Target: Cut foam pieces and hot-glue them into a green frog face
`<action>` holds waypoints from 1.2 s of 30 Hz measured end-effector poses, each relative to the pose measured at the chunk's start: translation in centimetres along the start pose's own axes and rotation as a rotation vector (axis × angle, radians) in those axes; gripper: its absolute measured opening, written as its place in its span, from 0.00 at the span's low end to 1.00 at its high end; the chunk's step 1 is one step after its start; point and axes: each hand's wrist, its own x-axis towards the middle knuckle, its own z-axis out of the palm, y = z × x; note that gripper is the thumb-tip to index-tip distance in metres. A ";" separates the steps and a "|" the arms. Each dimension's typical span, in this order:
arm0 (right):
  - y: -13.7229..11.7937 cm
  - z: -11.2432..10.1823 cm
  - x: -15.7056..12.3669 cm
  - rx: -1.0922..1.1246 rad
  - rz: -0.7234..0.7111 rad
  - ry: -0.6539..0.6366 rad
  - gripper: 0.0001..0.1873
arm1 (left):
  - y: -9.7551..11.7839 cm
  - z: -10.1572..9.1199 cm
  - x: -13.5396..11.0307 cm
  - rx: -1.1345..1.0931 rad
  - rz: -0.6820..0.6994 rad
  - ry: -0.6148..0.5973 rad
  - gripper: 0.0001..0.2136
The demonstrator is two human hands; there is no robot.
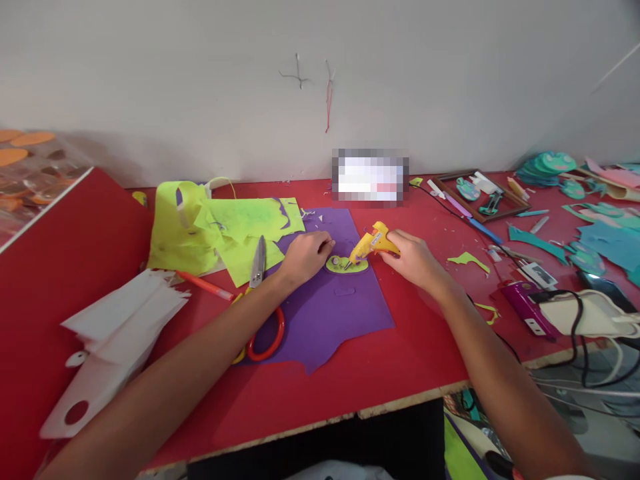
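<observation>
My right hand (413, 259) is wrapped round the handle of a yellow hot glue gun (369, 244). Its nozzle points down at a small lime-green cutout (356, 266) with a purple border, touching it or just above. At the cutout's left end is my left hand (307, 255), its fingers curled together; what they pinch, if anything, is hidden. Beneath lies a purple sheet (320, 333) with ragged edges, a small purple scrap (345, 291) on it. Scissors (267, 340) with red and yellow handles lie partly under my left forearm.
Lime-green sheets (240, 220) and an orange pen (206, 285) lie left, near white paper pieces (120, 327). A brown tray (517, 207), teal cutouts (545, 165) and a purple power adapter (530, 310) with cables occupy the right. A blurred bright rectangle (370, 177) stands against the wall.
</observation>
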 end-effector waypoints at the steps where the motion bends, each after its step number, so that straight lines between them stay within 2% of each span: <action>1: 0.0 0.0 0.0 0.000 -0.001 -0.002 0.05 | 0.0 0.0 0.0 0.001 -0.001 0.000 0.13; 9: 0.5 -0.2 -0.1 0.007 0.009 -0.001 0.05 | 0.1 0.0 0.0 -0.015 -0.001 0.011 0.13; 14: 0.4 -0.4 -0.2 -0.011 0.022 0.030 0.04 | 0.1 -0.1 0.0 -0.050 0.052 0.011 0.13; 20: 0.2 -0.6 -0.3 -0.052 0.091 0.121 0.13 | 0.9 -0.9 -0.7 -0.147 0.130 0.032 0.14; 23: 0.7 -0.6 -0.3 -0.068 0.128 0.107 0.18 | 2.1 -1.9 -1.2 -0.173 0.221 -0.084 0.12; 27: 1.9 -1.0 -0.4 -0.067 0.184 0.071 0.17 | 3.9 -3.5 -1.5 0.011 0.328 -0.336 0.12; 31: 3.1 -1.5 -0.3 -0.086 0.284 0.140 0.18 | 4.8 -4.4 -2.0 0.152 0.317 -0.414 0.07; 36: 3.8 -1.7 -0.2 -0.110 0.377 0.193 0.23 | 4.5 -4.2 -2.7 0.114 0.320 -0.507 0.03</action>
